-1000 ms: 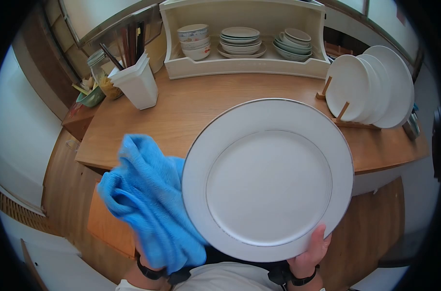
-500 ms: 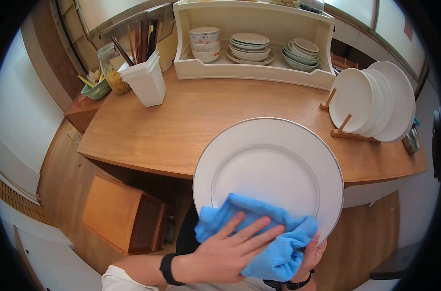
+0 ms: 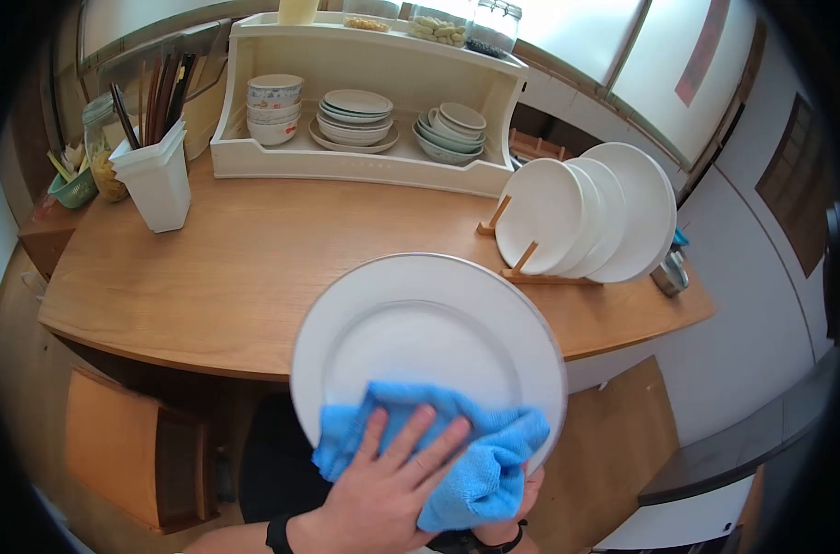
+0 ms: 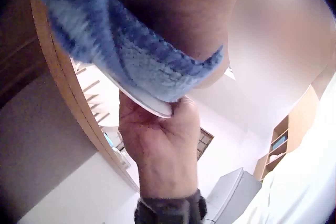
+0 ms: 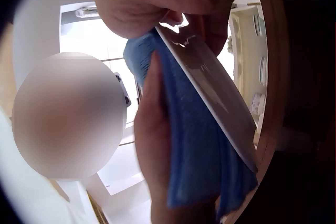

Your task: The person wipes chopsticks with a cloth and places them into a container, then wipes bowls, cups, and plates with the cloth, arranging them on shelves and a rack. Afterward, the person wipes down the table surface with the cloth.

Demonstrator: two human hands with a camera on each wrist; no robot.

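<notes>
A large white plate [image 3: 420, 277] with a thin silver rim is held up in front of the table, tilted towards the head camera. My left hand [image 3: 383, 494] lies on a blue cloth [image 3: 480, 480], its fingers straight and spread, pressing it on the lower part of the plate's face. At the plate's lower right edge my right hand [image 3: 512, 522] grips the rim, partly hidden behind the cloth. In the left wrist view the right hand [image 4: 163, 134] pinches the edge between thumb and fingers. The plate's underside [image 5: 210, 87] shows in the right wrist view.
On the wooden table [image 3: 226, 268] stand a white chopstick holder [image 3: 157, 180], a white shelf [image 3: 346, 171] with stacked bowls and dishes, and a wooden rack [image 3: 554, 277] of white plates [image 3: 540, 212]. An orange-brown stool [image 3: 115, 448] is at lower left.
The left hand has brought the cloth from left of the plate onto its lower face. The plate has come lower, and the head view has turned to the right.
</notes>
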